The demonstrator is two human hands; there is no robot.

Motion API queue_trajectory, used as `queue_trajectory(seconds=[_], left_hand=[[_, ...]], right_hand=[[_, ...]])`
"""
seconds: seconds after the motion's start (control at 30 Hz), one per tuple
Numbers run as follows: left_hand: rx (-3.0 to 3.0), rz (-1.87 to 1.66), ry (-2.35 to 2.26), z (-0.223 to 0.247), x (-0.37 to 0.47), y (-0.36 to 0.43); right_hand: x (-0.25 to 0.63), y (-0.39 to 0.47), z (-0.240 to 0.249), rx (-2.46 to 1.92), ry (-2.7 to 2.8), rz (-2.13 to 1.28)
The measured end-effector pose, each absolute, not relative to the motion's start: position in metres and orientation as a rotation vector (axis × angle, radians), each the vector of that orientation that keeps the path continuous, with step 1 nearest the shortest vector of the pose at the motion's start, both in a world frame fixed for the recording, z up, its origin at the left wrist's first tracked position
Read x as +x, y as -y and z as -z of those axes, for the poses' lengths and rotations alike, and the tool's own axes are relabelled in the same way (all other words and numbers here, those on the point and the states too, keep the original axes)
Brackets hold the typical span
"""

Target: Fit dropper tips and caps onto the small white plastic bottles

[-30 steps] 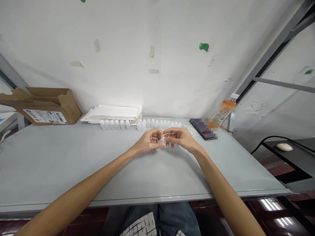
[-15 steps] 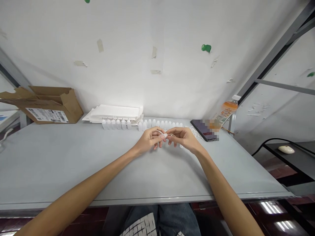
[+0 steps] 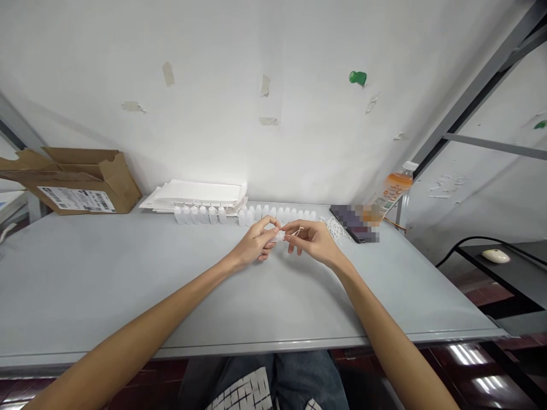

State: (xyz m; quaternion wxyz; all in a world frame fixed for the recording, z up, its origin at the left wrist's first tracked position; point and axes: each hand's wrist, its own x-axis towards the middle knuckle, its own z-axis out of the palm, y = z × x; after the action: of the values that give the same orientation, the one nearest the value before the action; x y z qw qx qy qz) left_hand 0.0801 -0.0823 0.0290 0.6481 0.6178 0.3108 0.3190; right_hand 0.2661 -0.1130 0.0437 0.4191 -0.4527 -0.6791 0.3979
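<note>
White bottle pinched between hands

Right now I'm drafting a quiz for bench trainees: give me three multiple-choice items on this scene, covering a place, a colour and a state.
1. Where is the cardboard box? A far left of the table B beside the phone C on the floor
2. What colour is the drink bottle? A blue B orange C black
3. What are the left hand and right hand doing? A resting flat B pinching a small white piece together C far apart

Answers: 1 A, it sits at the back left corner. 2 B, orange with a white cap. 3 B, both hands' fingers meet on it.
</note>
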Motion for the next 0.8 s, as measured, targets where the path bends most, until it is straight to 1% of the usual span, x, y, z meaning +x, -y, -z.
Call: queue_trajectory(seconds=[0.23,0.4,0.67,0.8], left_hand=[[1.384,-0.669,-0.746,-0.027,0.080,0.083],[1.495,-0.676,-0.724,-0.026,0.079,0.086],[2.192,-0.857,-0.749,-0.027,0.077,0.093],[2.454,-0.928,-0.812,-0.022,0.078,0.092]], right_hand=[[0.262,0.115,-0.044,-1.103,1.711,-1.089],[0.260,0.116,-0.044,-1.074,1.687,-1.128],[0.260,0.115,-0.044,-0.979,1.566,-1.237],[0.266,0.112,-0.041,-0.952,1.564,-1.181]])
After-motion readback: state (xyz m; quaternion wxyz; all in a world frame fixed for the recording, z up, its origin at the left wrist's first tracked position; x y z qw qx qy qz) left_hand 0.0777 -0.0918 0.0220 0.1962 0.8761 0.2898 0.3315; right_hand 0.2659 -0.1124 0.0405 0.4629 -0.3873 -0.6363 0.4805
